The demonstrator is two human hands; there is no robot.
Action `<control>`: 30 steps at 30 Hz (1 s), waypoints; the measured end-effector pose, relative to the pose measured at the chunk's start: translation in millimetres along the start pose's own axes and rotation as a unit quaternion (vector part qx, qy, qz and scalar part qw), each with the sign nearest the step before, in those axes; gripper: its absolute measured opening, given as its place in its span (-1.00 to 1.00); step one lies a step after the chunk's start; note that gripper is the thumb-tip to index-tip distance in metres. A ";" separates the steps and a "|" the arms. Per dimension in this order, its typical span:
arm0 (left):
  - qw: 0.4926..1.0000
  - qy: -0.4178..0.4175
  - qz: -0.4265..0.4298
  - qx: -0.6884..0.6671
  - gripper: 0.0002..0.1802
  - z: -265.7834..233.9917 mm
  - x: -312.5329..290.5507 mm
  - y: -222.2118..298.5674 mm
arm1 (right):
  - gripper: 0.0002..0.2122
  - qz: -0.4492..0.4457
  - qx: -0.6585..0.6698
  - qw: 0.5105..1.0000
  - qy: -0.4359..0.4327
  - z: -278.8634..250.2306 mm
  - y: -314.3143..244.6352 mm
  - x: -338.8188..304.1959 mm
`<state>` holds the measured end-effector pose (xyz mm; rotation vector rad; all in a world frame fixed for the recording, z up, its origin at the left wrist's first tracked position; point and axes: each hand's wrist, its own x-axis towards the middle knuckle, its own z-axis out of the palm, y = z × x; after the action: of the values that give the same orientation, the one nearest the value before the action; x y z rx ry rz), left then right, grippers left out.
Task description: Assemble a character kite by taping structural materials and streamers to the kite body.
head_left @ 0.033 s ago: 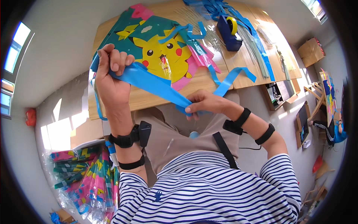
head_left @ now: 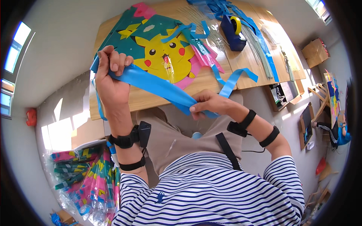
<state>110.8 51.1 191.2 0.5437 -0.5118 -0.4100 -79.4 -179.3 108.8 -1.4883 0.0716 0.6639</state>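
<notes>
A blue ribbon-like strip (head_left: 154, 83) runs slanting between my two hands, stretched out above the table's near edge. My left hand (head_left: 114, 81) is raised at the left with its fingers curled round the strip's upper end. Lower and to the right, my right hand (head_left: 208, 103) pinches the other end between thumb and fingers. Beyond them lies a kite-like printed sheet (head_left: 166, 58), green and pink with a yellow cartoon figure. Blue streamers (head_left: 232, 83) trail from it across the tabletop.
The wooden table (head_left: 151, 98) also bears a dark blue tape dispenser (head_left: 234, 35) with yellow tape, thin pale rods (head_left: 260, 52) and blue strips. At lower left stand bundled printed sheets (head_left: 88, 177) in clear plastic. Open boxes (head_left: 281, 96) and a person (head_left: 341, 133) are at the right.
My right hand has shifted slightly right and my left hand slightly left, with the blue strip still held between them.
</notes>
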 end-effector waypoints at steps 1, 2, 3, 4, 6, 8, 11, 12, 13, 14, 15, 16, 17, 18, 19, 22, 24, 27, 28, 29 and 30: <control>0.999 0.034 0.008 0.016 -0.69 -9.8 -2.6 3.7 | -0.72 -0.016 0.023 0.999 0.022 -1.9 -1.8 -3.9; 0.997 0.068 0.017 0.032 -0.70 -19.0 -5.7 7.0 | -0.75 -0.032 0.047 0.997 0.045 -4.0 -7.5 -8.9; 0.994 0.100 0.026 0.047 -0.70 -29.3 -8.1 10.5 | -0.78 -0.049 0.069 0.994 0.068 -7.6 -12.3 -12.9; 0.994 0.105 0.018 0.026 -0.72 -40.5 -11.4 15.5 | -0.79 -0.046 0.079 0.991 0.094 -11.8 -14.1 -15.6; 0.977 0.188 0.028 0.097 -0.73 -54.0 -20.1 18.2 | -0.79 -0.040 0.098 0.983 0.147 -20.3 -16.6 -19.3; 0.954 0.248 0.028 0.165 -0.74 -66.6 -28.7 21.4 | -0.79 -0.056 0.078 0.980 0.177 -26.4 -17.7 -19.5; 0.918 0.299 0.026 0.257 -0.75 -85.1 -45.0 28.9 | -0.82 -0.118 -0.157 0.949 0.245 -28.0 -24.8 -13.5; 0.909 0.310 0.029 0.277 -0.74 -89.9 -51.6 30.1 | -0.82 -0.156 -0.330 0.893 0.265 -33.5 -23.2 -10.5; 0.899 0.320 0.032 0.296 -0.74 -95.3 -58.5 30.7 | -0.82 -0.189 -0.492 0.804 0.276 -38.5 -24.0 -9.1; 0.888 0.327 0.042 0.319 -0.74 -107.1 -67.0 33.4 | -0.81 -0.171 -0.511 0.797 0.274 -42.2 -27.6 -7.9; 0.887 0.332 0.041 0.319 -0.74 -118.3 -75.4 36.8 | -0.81 -0.150 -0.530 0.788 0.274 -45.8 -32.3 -8.0; 0.883 0.338 0.042 0.321 -0.75 -128.1 -85.2 43.5 | -0.80 -0.132 -0.546 0.781 0.271 -50.2 -36.6 -6.8; 0.880 0.344 0.042 0.324 -0.76 -136.4 -94.8 51.5 | -0.80 -0.061 -0.511 0.814 0.270 -57.9 -44.2 -7.1; 0.873 0.363 0.027 0.326 -0.75 -143.8 -106.8 61.9 | -0.80 0.009 -0.473 0.840 0.264 -68.9 -52.7 -6.6; 0.860 0.392 0.043 0.323 -0.74 -154.6 -114.1 71.9 | -0.79 0.080 -0.431 0.861 0.259 -81.2 -58.3 -8.2; 0.848 0.429 0.059 0.305 -0.72 -185.9 -125.1 108.0 | -0.78 0.071 -0.469 0.793 0.383 -137.3 -24.7 -38.5; 0.836 0.439 0.071 0.321 -0.72 -188.6 -112.8 132.0 | -0.78 0.130 -0.391 0.801 0.434 -147.8 -21.2 -57.7; 0.850 0.376 0.091 0.356 -0.71 -185.1 -51.3 143.6 | -0.81 0.149 -0.199 0.856 0.454 -142.4 -8.8 -87.1; 0.859 0.345 0.085 0.369 -0.71 -175.6 -20.0 139.8 | -0.82 0.139 -0.136 0.869 0.455 -138.6 -0.7 -94.8; 0.865 0.315 0.080 0.382 -0.71 -164.3 13.1 132.5 | -0.83 0.125 -0.123 0.875 0.452 -132.3 5.9 -98.1; 0.877 0.272 0.069 0.390 -0.71 -158.5 50.0 119.9 | -0.83 0.113 -0.109 0.879 0.451 -124.6 13.3 -101.5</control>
<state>266.7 180.6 161.0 1.3483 -0.1413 0.1234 -125.2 -332.9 127.1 -1.9217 0.9271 0.1019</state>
